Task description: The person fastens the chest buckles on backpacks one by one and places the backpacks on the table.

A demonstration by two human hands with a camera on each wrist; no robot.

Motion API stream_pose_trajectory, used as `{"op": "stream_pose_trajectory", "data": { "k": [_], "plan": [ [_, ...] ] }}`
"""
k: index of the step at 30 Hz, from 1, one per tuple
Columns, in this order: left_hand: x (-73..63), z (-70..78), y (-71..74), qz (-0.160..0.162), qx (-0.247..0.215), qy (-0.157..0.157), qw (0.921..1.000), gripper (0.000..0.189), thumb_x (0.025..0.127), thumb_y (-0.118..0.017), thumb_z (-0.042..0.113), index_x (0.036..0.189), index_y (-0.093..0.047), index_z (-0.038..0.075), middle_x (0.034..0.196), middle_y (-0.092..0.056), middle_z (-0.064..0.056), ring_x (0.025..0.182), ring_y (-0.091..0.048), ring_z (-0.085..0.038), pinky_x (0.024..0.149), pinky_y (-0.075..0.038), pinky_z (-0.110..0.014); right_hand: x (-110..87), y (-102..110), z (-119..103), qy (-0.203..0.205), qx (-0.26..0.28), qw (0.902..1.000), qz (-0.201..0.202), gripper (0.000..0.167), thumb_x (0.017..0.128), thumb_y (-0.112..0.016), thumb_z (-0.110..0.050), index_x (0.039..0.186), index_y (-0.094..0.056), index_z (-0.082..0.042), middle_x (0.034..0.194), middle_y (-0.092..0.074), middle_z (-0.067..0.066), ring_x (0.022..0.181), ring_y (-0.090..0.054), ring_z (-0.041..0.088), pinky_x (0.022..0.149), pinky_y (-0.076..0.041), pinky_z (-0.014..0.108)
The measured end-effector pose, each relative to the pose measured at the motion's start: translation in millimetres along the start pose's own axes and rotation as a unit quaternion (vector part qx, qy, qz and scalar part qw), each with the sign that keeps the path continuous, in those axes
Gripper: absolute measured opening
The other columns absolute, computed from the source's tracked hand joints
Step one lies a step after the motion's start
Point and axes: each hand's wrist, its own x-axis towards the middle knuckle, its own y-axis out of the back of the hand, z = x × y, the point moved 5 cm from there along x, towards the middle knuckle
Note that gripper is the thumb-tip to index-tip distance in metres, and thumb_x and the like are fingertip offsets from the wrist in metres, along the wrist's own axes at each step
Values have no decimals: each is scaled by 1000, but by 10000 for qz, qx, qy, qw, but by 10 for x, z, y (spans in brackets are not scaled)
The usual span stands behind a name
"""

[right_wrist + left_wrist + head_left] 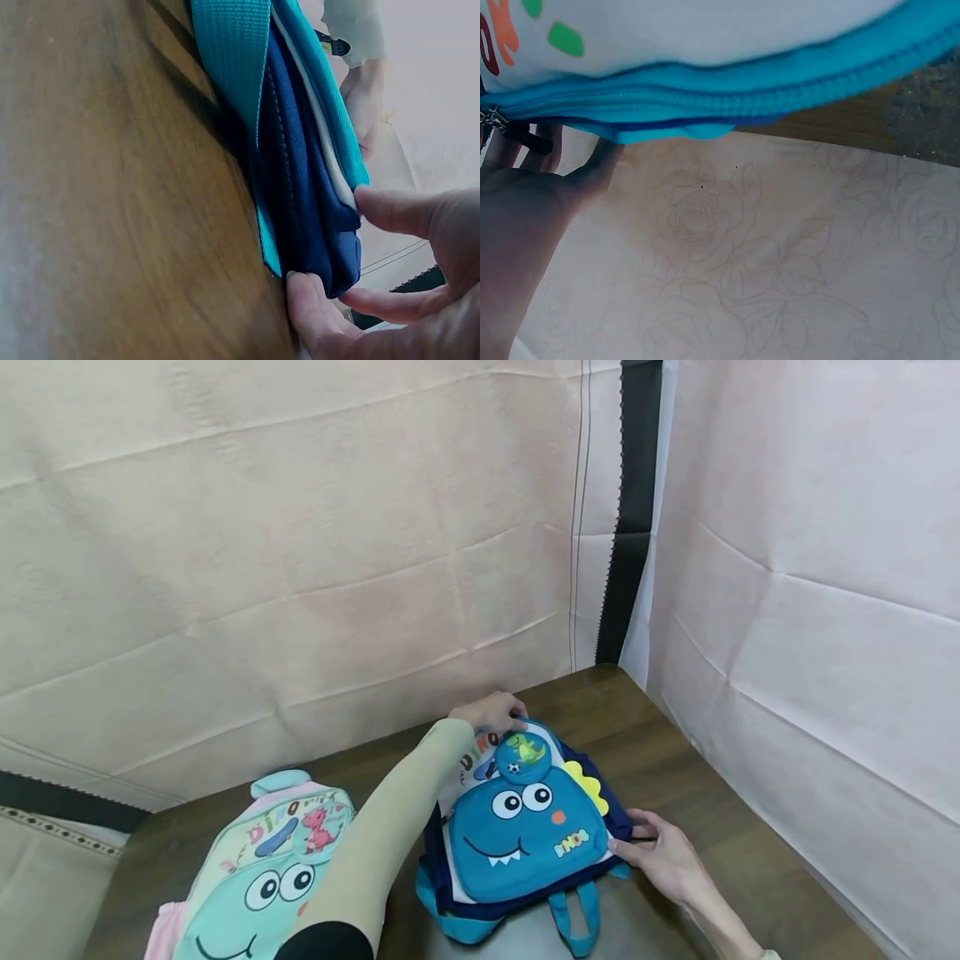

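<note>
A blue child's backpack with a cartoon dinosaur face lies front up on the brown table, its straps toward the near side. At its top edge, my left hand grips with fingers bent over the rim; in the left wrist view those fingers reach behind the zipped edge, their tips hidden. My right hand pinches the lower right corner. The right wrist view has that thumb against the front edge and the fingers around the navy side.
A mint and pink dinosaur backpack lies at the left, partly covered by my left sleeve. The wooden table meets pale fabric walls at the back and right. A black strip runs down their corner.
</note>
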Motion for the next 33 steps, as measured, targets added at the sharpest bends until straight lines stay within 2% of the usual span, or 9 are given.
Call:
{"op": "stream_pose_trajectory", "data": {
  "k": [4,10,14,20,26,33],
  "plan": [
    [18,-24,17,25,-162,115,9998,27,107,-72,39,128,-75,24,115,-73,0,103,-69,-21,92,-60,-39,11,-20,-22,-15,98,9999,44,83,96,-84,-34,157,-46,7,138,-62,34,117,-72,36,93,-64,48],
    [71,-93,4,20,-277,252,9993,25,106,-72,38,126,-75,23,112,-73,0,100,-69,-21,88,-60,-38,23,-63,-69,-5,162,9998,152,83,96,-83,-27,158,-42,10,138,-61,35,123,-70,46,92,-65,48],
    [92,-128,-13,127,-291,317,9990,23,107,-72,37,124,-75,22,110,-73,-1,97,-71,-21,85,-61,-37,36,-88,-97,-30,199,9995,242,84,96,-82,-24,160,-40,10,139,-59,35,125,-68,47,95,-64,48],
    [80,-141,-40,277,-310,374,9984,23,106,-73,36,123,-76,20,111,-72,-1,99,-69,-20,87,-61,-37,41,-115,-67,-161,358,9987,312,80,96,-82,-22,158,-43,10,141,-57,36,124,-67,46,97,-64,49],
    [67,-134,-11,410,-525,299,9973,22,106,-73,32,122,-76,17,108,-74,-3,95,-71,-20,83,-62,-35,42,-104,-57,-221,574,9972,416,75,96,-82,-20,156,-48,9,143,-58,34,126,-67,45,100,-63,48],
    [55,-119,52,484,-622,252,9966,19,106,-74,28,119,-77,15,106,-75,-2,92,-72,-19,80,-62,-32,78,-104,-41,-289,720,9961,425,78,97,-82,-26,158,-47,6,148,-59,35,133,-64,48,106,-61,53]
  ]
}}
